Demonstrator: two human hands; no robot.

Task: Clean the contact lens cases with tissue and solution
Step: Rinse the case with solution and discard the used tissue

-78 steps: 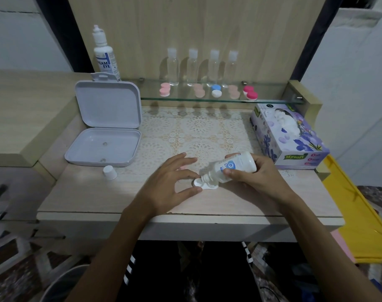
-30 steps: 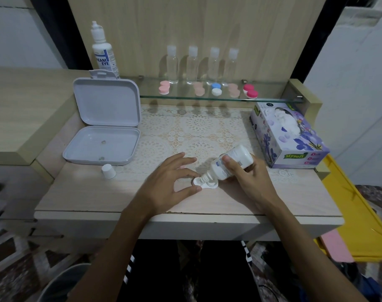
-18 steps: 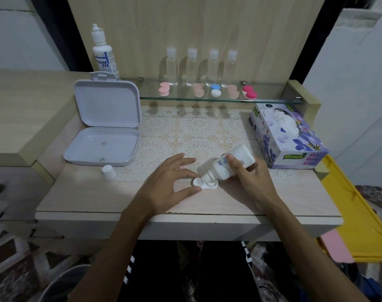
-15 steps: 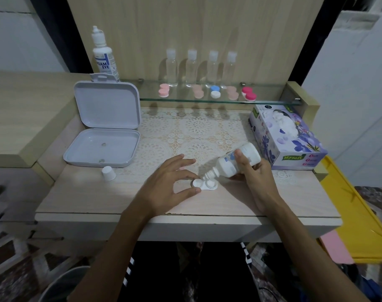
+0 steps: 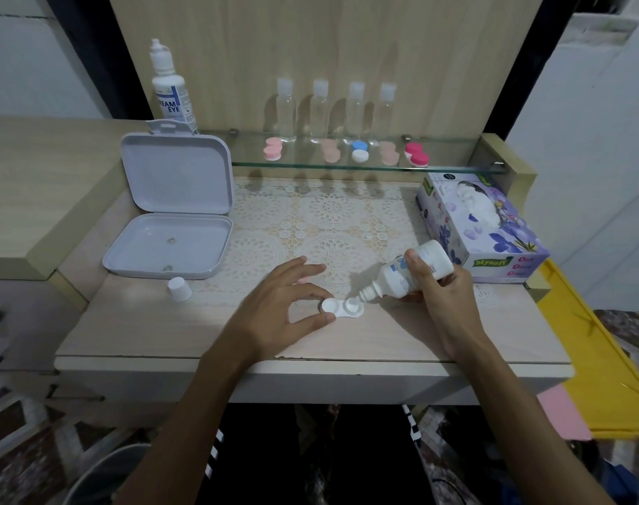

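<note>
While left fingers (image 5: 319, 295) pinch the white lens case (image 5: 342, 308), bottle (image 5: 412, 275) in right fingers (image 5: 414, 262) now higher, nozzle off well.

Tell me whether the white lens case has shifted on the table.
No. The white lens case sits just below the lace mat's front edge, as before.

White lens case (image 5: 341, 308) open on desk; solution bottle (image 5: 412, 274) tilted, nozzle over it.
</note>
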